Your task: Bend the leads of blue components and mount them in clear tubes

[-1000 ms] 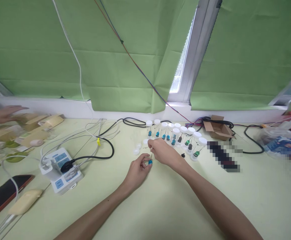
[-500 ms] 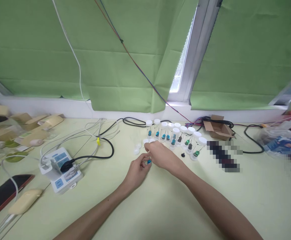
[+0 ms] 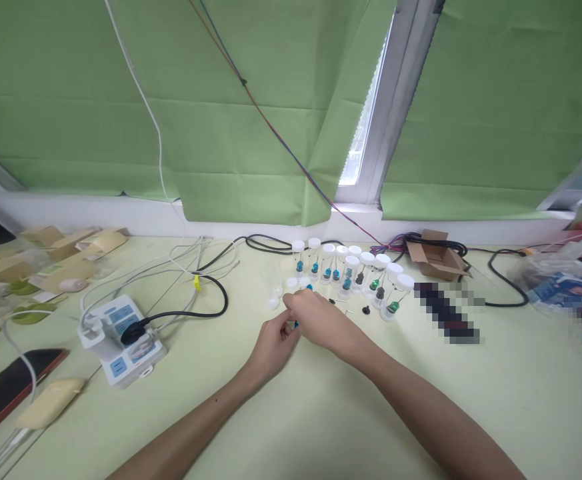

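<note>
Both hands meet low over the table. My left hand is closed around a small blue-hubbed needle, of which only a bit of blue shows. My right hand is closed with its fingertips pressed against the left fingers; what it holds is hidden. Just beyond, another blue needle hub shows behind the right hand. Clear vials with white caps stand in a cluster, holding blue, green and dark needle tips. Loose white caps lie left of the hands.
A small black part and thin needles lie right of my right hand. On the left are a power strip with plugs, a phone and cables. A cardboard box and a plastic bag sit at the back right.
My right hand has shifted slightly left and down, closer over the left hand, covering more of the blue hub there. Another blue hub and thin needles behind the right hand are now visible.
</note>
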Available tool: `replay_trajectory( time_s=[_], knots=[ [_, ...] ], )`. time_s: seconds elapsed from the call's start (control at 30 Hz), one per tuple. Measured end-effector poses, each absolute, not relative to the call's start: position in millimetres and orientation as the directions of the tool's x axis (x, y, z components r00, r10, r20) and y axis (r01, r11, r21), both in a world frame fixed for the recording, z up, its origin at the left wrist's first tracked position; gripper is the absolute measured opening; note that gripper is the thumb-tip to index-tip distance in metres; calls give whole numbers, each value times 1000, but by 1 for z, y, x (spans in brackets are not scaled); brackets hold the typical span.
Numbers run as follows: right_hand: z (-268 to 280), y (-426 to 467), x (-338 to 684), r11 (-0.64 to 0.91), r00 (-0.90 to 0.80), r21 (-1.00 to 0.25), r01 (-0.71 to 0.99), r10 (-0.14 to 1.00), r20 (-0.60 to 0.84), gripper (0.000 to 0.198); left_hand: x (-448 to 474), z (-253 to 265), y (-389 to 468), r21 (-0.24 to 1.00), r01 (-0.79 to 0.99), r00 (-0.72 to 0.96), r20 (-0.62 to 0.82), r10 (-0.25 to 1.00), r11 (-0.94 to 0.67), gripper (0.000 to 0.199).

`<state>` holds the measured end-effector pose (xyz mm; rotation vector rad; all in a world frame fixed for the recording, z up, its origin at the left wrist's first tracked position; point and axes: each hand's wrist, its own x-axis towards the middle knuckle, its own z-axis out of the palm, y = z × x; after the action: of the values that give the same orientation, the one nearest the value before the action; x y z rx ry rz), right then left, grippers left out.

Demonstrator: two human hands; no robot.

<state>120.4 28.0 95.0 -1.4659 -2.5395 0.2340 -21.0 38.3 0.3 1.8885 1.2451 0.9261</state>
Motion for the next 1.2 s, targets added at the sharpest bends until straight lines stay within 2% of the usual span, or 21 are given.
replay_trajectory(
  time_s=[0.2, 0.4, 0.57, 0.67, 0.77, 0.93, 1.2],
  knots=[
    [86, 40, 124, 449, -448, -263, 854, 891, 67, 22, -20, 5, 37, 858, 432, 291, 159, 944, -278, 22],
    [89, 46, 129, 413, -420, -398, 819, 904, 76, 8, -21, 0, 39, 857, 435, 281, 162, 946, -276, 23],
    [93, 56, 139, 373, -335, -404, 836, 928, 164, 22, -21, -4, 40, 856, 446, 264, 153, 952, -261, 21],
    [82, 66, 144, 325, -295, -389, 862, 946, 136, 18, -21, -2, 40, 856, 455, 255, 141, 957, -247, 21],
    [65, 77, 148, 327, -313, -384, 864, 945, 100, 14, -20, -1, 40, 856, 452, 245, 151, 958, -251, 21],
    [49, 88, 150, 356, -348, -399, 845, 933, 94, 24, -20, -2, 39, 853, 446, 264, 164, 950, -271, 18],
    [29, 91, 149, 396, -418, -514, 761, 905, 78, 34, -20, -3, 41, 849, 451, 268, 167, 949, -277, 16]
  ],
)
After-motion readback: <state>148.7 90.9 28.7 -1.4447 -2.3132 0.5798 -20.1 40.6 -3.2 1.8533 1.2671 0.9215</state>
